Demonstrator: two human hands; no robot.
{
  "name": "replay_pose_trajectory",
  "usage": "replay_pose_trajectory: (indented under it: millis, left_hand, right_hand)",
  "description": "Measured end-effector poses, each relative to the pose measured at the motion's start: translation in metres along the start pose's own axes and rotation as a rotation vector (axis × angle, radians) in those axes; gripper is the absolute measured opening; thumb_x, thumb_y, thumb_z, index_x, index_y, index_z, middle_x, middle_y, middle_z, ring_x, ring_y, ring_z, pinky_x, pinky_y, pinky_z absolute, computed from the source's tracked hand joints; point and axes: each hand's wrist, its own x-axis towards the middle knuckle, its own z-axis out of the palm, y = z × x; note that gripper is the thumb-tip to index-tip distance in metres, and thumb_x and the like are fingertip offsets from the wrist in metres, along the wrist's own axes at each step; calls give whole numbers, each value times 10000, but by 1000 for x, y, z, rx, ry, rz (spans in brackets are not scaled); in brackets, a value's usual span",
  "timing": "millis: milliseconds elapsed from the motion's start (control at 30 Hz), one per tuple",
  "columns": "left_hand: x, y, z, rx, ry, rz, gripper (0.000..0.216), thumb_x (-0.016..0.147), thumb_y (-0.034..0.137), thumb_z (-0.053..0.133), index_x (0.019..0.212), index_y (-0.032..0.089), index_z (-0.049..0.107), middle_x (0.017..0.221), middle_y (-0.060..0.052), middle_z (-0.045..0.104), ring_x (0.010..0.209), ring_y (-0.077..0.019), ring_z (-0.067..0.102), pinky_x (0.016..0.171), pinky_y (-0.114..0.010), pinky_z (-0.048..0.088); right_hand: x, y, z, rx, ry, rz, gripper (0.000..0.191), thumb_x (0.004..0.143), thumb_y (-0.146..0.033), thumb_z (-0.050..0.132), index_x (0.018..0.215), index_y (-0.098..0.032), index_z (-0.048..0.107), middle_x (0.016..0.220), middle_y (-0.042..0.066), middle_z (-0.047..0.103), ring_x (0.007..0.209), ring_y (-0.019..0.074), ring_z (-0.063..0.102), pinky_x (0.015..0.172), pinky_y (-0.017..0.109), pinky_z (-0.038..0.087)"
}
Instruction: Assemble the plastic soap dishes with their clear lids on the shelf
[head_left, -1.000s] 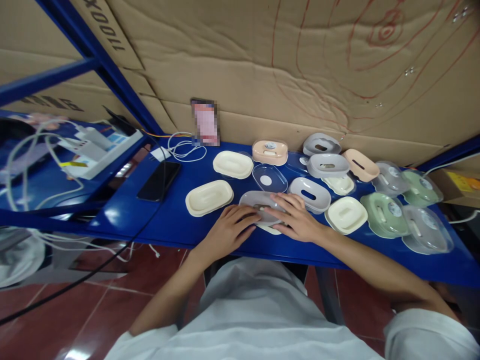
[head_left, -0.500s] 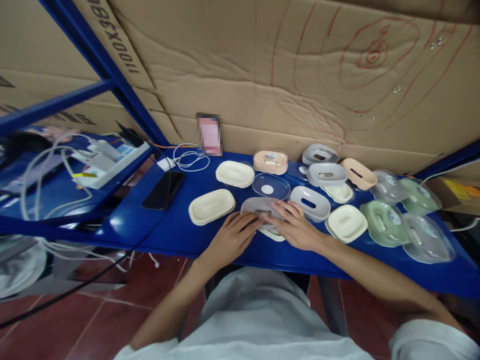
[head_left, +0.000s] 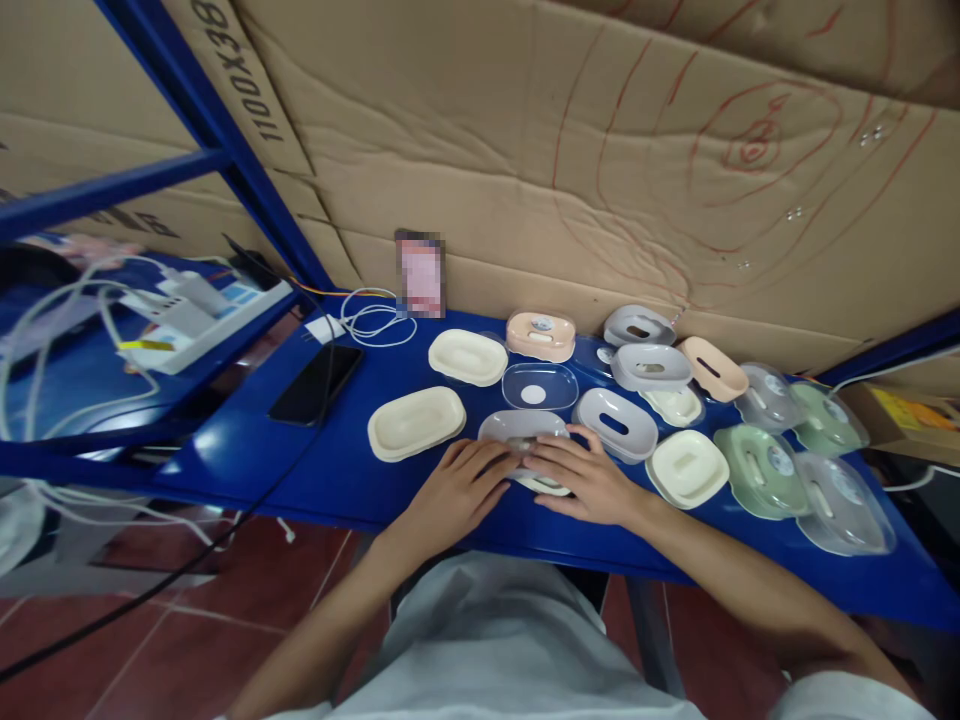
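My left hand [head_left: 457, 490] and my right hand [head_left: 583, 478] both lie on a grey oval lid [head_left: 517, 430] that sits over a cream tray [head_left: 546, 485] at the near edge of the blue table [head_left: 315, 450]. The fingers of both hands are stretched flat and press on the lid from either side. Nothing is gripped in either hand. A cream oval tray [head_left: 416, 422] lies just left of my left hand. A grey slotted insert [head_left: 616, 424] lies just beyond my right hand.
Several more oval parts in cream, peach, grey, green and clear plastic spread across the table to the right. A black phone [head_left: 316, 383] and a white cable [head_left: 371, 316] lie at the left. A cardboard wall [head_left: 600, 150] backs the table. A power strip [head_left: 202, 310] sits on the left shelf.
Both hands stay on the grey lid, fingers shifting slightly. The view has tilted a little, so everything appears lower and shifted.
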Motion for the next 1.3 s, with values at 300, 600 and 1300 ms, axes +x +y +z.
replay_pose_trajectory:
  millis: [300,600,1300]
  left_hand:
    - [-4,-1,5,15,-23,-5,357,1094,200,517,1446,199,577,1380,-125,678,1308,-268,627,1062,-446,510]
    - [44,-8,-17,231,-277,137,334,1036,300,656,1329,145,613,1249,-130,697,1178,-309,659,888,-405,527]
    - [73,-41,-6,135,-203,390,283,1047,411,655,1151,151,691,1098,-104,765,1050,-245,693,930,-373,466]
  right_hand:
    - [-2,1,1,23,-11,5,472,1061,-406,644,1501,-239,610,1434,118,715,1385,266,632,1259,511,299]
    - [3,0,-2,1,70,41,421,1065,-375,633,1445,-195,635,1398,130,734,1355,267,659,1245,508,332]
    - [3,3,-4,-51,69,87,340,1081,-323,614,1397,-208,667,1348,116,762,1288,261,696,1208,513,354]
